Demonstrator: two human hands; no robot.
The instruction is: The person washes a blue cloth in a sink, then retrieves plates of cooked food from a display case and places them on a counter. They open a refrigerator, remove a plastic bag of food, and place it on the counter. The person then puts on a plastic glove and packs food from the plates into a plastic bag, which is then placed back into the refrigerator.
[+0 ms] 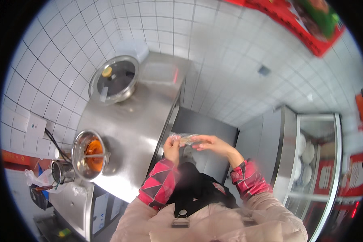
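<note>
Between my two hands, in front of my body, is a small crumpled clear plastic wrapping (186, 139) with something pale tan inside; what it is cannot be told. My left hand (171, 148) pinches the wrapping's left end. My right hand (208, 142) lies at its other end, fingers stretched along it. To the left is a stainless steel counter (133, 121). A lidded metal pot (116, 80) stands on its far part, and a steel pot with orange liquid (94, 154) is nearer. Patterned red and pink sleeve covers show on both forearms.
Left of the orange liquid stands a smaller metal pot (58, 172), near black cables (56, 143) from a wall socket. A glass-fronted cabinet (317, 121) with round white items is at right. A tiled wall (224, 69) rises ahead; a red box (314, 42) is upper right.
</note>
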